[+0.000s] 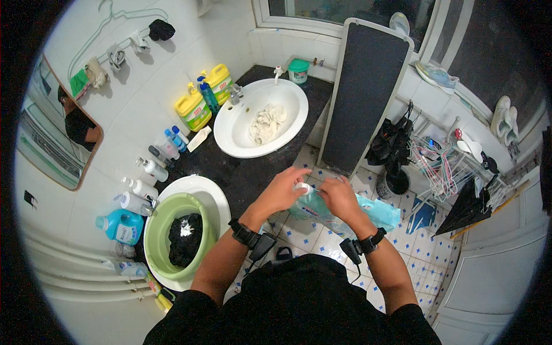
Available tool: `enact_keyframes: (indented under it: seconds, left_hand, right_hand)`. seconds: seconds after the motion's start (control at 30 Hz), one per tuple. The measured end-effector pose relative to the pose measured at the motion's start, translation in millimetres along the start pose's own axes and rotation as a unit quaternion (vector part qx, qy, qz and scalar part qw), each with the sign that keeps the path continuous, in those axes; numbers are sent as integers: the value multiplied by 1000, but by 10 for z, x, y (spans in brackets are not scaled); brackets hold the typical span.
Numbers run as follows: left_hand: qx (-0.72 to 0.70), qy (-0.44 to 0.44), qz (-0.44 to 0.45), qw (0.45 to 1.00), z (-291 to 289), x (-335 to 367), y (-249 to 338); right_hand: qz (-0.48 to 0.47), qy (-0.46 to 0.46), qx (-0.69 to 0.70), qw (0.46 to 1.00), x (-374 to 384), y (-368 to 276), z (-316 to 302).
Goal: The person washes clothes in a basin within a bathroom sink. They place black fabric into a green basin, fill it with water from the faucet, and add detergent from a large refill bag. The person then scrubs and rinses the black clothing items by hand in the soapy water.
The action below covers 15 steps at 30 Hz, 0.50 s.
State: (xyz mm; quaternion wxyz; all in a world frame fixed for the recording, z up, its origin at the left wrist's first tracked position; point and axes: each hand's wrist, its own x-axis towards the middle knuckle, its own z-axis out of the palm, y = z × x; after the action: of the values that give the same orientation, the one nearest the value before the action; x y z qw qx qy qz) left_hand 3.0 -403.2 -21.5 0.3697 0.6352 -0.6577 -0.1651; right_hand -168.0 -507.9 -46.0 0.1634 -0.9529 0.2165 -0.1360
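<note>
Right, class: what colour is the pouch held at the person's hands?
The pouch is light blue, shown best in the head view.

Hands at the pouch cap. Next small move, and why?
I'd probably turn the white cap slightly with the left hand, keeping the right hand on the blue pouch: the left is already at the cap and the right holds the pouch's upper edge. Whether to loosen or tighten isn't clear.
</note>
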Motion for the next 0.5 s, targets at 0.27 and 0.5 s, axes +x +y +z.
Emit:
enact_keyframes:
  seconds: [0.27, 0.5]
  left_hand:
    - [68, 44, 13, 997, 135, -1, -240]
    - [-138, 69, -135, 979, 62, 13, -373]
  right_hand:
    - [5, 11, 9, 1000, 23, -17, 39]
    - [11, 14, 4, 1000, 83, 121, 170]
